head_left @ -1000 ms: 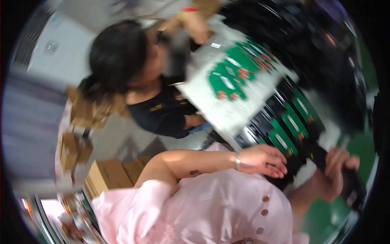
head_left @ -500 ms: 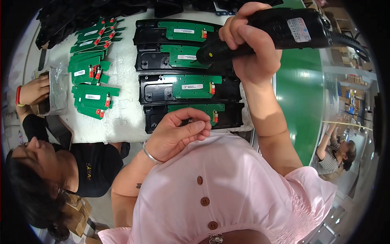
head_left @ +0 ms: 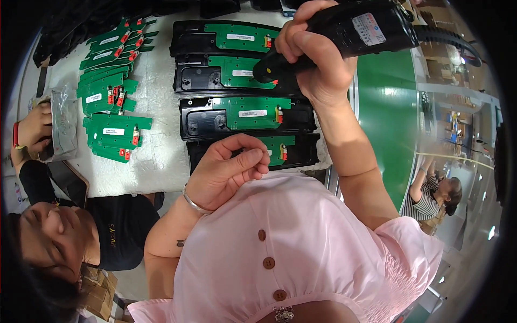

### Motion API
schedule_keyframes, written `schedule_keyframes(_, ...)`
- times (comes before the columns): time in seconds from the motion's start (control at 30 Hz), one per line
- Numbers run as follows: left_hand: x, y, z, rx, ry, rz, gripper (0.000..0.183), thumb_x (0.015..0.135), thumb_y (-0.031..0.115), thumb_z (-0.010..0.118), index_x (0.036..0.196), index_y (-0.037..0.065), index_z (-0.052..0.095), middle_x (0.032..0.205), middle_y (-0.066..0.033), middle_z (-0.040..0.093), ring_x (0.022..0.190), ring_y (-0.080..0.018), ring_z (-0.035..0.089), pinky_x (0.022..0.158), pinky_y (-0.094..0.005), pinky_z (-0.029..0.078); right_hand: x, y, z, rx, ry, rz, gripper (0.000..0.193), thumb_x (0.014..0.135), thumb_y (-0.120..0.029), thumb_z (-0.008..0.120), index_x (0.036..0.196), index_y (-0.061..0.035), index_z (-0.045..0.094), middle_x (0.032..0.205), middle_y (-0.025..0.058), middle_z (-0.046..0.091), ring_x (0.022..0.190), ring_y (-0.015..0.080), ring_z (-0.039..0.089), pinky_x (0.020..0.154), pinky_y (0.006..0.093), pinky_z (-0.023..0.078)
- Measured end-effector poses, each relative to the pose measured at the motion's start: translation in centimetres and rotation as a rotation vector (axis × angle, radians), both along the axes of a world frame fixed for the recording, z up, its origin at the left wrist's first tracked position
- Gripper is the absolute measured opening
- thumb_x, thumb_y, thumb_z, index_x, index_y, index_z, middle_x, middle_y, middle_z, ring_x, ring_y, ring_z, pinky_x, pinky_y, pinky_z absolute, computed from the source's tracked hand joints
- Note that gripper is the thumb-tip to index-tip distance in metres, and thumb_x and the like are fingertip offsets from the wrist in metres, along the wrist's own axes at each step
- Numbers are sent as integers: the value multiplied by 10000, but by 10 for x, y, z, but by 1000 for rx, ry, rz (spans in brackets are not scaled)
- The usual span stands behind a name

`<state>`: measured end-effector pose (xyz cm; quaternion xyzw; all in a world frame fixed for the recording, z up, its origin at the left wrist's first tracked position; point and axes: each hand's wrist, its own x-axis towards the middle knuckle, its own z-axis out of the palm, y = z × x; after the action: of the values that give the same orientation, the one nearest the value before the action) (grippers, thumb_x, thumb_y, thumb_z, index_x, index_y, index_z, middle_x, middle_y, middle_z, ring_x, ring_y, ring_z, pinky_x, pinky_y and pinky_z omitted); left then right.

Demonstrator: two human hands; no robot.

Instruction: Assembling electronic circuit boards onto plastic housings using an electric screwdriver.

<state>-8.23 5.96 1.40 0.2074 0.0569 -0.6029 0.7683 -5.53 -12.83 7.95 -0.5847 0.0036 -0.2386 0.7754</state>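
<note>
A worker's right hand [head_left: 318, 64] grips a black electric screwdriver [head_left: 350, 32], its tip down on the second of four black plastic housings [head_left: 245, 102], each already carrying a green circuit board [head_left: 250, 110], in a column at 12 o'clock on the white tabletop [head_left: 159, 151]. The left hand [head_left: 229, 169], fingertips pinched together as if on a small screw, hovers over the nearest housing. Loose green boards [head_left: 110, 129] wait at 10 o'clock; fastening looks partway done.
</note>
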Motion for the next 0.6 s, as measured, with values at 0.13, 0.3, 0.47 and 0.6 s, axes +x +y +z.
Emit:
schedule_keyframes(0.13, 0, -1, -3, 4, 9, 16, 153, 821, 69, 544, 962, 9, 552, 847, -69, 582, 749, -127, 572, 674, -218, 466, -3, 6, 0, -24, 49, 48, 244, 672, -30, 593, 861, -18, 437, 627, 57, 470, 489, 136, 441, 476, 242, 382)
schedule_keyframes(0.3, 6, -3, -4, 37, 20, 54, 175, 819, 73, 549, 981, 8, 541, 862, -61, 579, 758, -121, 566, 687, -213, 463, 2, 9, -9, -210, 115, -14, 236, 662, 13, 567, 852, -21, 430, 626, 61, 470, 474, 128, 432, 458, 234, 377)
schedule_keyframes(0.47, 4, -13, -8, -13, -120, 205, 177, 820, 72, 534, 967, -21, 507, 871, -80, 538, 802, -142, 532, 710, -234, 440, 8, 4, -22, -511, -209, -12, 193, 658, 69, 450, 826, -3, 513, 707, 81, 456, 554, 146, 431, 543, 254, 376)
schedule_keyframes(0.6, 17, -25, -2, -20, 34, 237, 197, 817, 132, 566, 965, 6, 534, 865, -53, 575, 790, -110, 559, 721, -228, 465, -21, -6, 14, -280, -57, -190, 180, 657, -145, 456, 746, 10, 435, 553, 40, 387, 521, 119, 352, 542, 259, 284)
